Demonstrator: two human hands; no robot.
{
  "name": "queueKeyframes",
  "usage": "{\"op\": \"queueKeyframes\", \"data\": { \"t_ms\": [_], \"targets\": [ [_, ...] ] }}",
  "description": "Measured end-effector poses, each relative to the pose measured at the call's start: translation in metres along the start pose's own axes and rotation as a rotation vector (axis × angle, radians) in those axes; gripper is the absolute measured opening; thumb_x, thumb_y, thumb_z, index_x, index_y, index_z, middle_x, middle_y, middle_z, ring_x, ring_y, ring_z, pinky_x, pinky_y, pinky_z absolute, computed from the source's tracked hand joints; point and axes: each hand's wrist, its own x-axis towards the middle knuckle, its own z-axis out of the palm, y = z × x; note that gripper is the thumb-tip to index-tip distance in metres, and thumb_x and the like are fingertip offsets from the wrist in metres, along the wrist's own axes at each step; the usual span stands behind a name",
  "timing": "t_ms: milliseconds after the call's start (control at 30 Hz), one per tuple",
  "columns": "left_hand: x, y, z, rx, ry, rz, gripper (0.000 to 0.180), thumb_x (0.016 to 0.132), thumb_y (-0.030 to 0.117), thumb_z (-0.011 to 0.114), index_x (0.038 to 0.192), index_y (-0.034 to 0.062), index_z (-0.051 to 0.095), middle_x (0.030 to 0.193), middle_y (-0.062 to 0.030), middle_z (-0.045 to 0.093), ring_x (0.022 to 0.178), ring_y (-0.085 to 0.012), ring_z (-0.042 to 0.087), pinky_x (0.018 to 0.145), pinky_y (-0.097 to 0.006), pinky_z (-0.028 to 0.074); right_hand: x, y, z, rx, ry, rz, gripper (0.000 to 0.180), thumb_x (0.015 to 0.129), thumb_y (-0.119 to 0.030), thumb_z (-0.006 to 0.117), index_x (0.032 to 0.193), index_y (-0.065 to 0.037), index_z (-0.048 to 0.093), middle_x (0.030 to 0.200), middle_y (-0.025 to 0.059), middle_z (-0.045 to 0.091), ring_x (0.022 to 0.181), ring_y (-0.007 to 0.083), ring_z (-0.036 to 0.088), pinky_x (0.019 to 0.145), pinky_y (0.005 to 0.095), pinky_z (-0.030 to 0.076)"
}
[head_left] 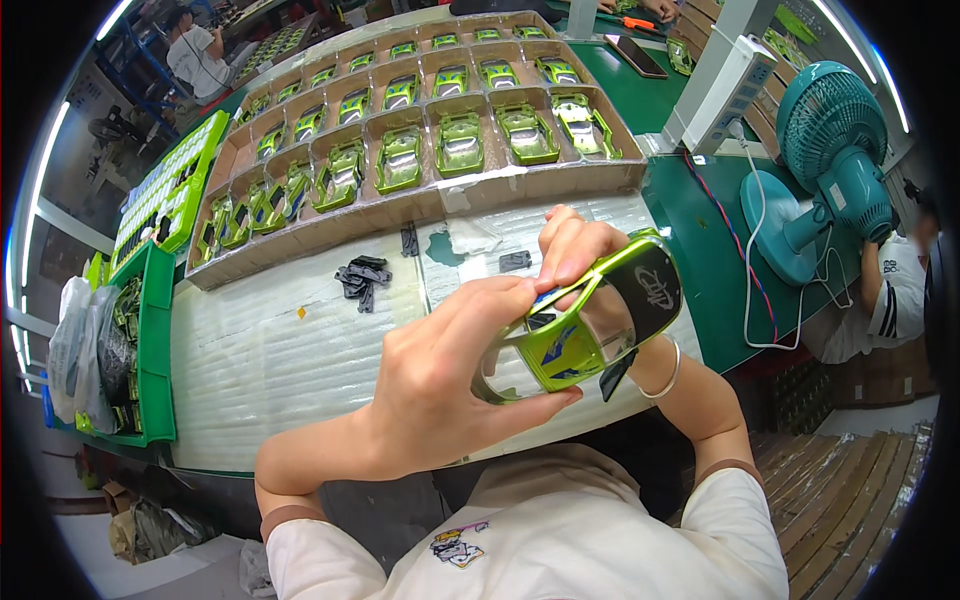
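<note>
Head view: a green toy car body (585,325) is gripped between the left hand (450,385) and right hand (575,250), held above the bench's (260,360) near edge, with small black parts (360,280) and a cardboard tray (330,225) of car bodies lying beyond.

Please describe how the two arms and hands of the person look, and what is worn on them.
Both hands, left hand and right hand, are bare, without gloves. The forearms are bare too. Short white sleeves with brown cuffs end above the elbows. A thin silver bangle circles the right wrist.
</note>
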Motion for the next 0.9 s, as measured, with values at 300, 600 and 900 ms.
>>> {"op": "queueKeyframes", "data": {
  "t_ms": [300,600,900],
  "targets": [
    [-0.003,0.004,-0.006,-0.136,-0.084,-0.190,0.069,0.053,0.015,0.085,0.106,-0.0065,0.046,0.097,-0.0136,0.059,0.085,-0.0127,0.059,0.072,-0.023,0.048,0.002,0.001,0.004,-0.013,0.024,-0.046,0.023,0.068,-0.015,0.074,0.082,-0.013,0.056,0.074,-0.0009,0.063,0.079,0.0114,0.053,0.091,0.0341,0.030],
    [-0.007,0.002,-0.003,-0.086,-0.031,-0.104,0.072,0.052,0.019,0.085,0.106,-0.0043,0.044,0.092,-0.0123,0.058,0.073,-0.0103,0.059,0.060,-0.021,0.048,-0.002,0.001,0.008,0.088,0.035,0.039,0.024,0.066,-0.010,0.074,0.077,-0.014,0.053,0.075,0.0014,0.062,0.077,0.0120,0.053,0.094,0.0355,0.029],
    [-0.007,0.002,0.000,-0.055,-0.005,-0.091,0.071,0.052,0.020,0.085,0.105,-0.0031,0.043,0.091,-0.0113,0.059,0.065,-0.0095,0.058,0.052,-0.021,0.046,-0.003,0.003,0.013,0.110,0.056,0.080,0.031,0.061,-0.004,0.076,0.076,-0.015,0.052,0.074,-0.0003,0.061,0.076,0.0124,0.054,0.094,0.0366,0.029]
  ]
}}
